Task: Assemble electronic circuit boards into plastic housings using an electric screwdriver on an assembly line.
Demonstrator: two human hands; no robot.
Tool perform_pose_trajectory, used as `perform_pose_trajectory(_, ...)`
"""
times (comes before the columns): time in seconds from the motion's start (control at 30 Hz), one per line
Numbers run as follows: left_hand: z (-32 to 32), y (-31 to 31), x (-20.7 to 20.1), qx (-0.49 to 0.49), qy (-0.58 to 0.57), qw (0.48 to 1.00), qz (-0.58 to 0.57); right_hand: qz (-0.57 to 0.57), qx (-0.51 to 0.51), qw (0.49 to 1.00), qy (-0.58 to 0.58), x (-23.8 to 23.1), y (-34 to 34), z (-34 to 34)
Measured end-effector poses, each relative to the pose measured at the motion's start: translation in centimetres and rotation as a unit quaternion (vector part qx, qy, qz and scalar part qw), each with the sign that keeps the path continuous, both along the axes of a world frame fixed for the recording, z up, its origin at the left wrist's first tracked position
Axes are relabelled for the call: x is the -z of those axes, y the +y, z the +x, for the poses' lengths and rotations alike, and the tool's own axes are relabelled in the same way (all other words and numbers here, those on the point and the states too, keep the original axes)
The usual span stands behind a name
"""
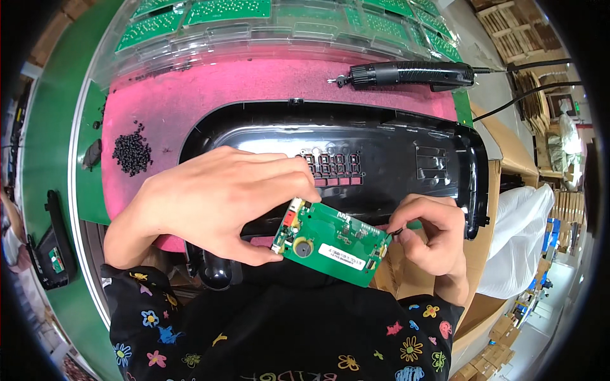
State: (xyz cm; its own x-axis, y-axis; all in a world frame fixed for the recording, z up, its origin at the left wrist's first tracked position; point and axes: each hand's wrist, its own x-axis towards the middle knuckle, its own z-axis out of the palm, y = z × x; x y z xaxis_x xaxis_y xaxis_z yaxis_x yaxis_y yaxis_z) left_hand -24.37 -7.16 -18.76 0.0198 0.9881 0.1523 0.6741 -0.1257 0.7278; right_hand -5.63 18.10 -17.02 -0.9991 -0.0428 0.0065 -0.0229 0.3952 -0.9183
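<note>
A green circuit board (340,238) is held tilted near my body, over the near edge of a black plastic housing (254,136). My left hand (222,197) grips the board's left end between thumb and fingers, by its white and red connectors. At the board's right end, my right hand (429,235) pinches a small black piece (396,232), perhaps a cable end; the fingers partly hide it. A white label and a round black component show on the board's upward face. The housing lies with its hollow side up, with digit-shaped cutouts in its middle.
A pink mat (210,82) lies under the housing. A pile of small black screws (132,151) sits at left. The black electric screwdriver (410,76) lies behind the housing, its cord running right. Clear plastic trays (286,28) hold several green boards. Cardboard boxes (476,267) stand at right.
</note>
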Motion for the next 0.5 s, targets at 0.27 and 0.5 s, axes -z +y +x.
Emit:
perform_pose_trajectory(0.27, -0.6, -0.1, -0.4, -0.07, 0.034, 0.995, -0.057, 0.027, 0.002, 1.0, -0.011, -0.2, 0.1, -0.5)
perform_pose_trajectory(0.5, -0.7, 0.2, 0.2, -0.144, 0.089, 0.984, -0.062, 0.217, -0.007, 0.967, 0.135, 1.6, 1.1, -3.0)
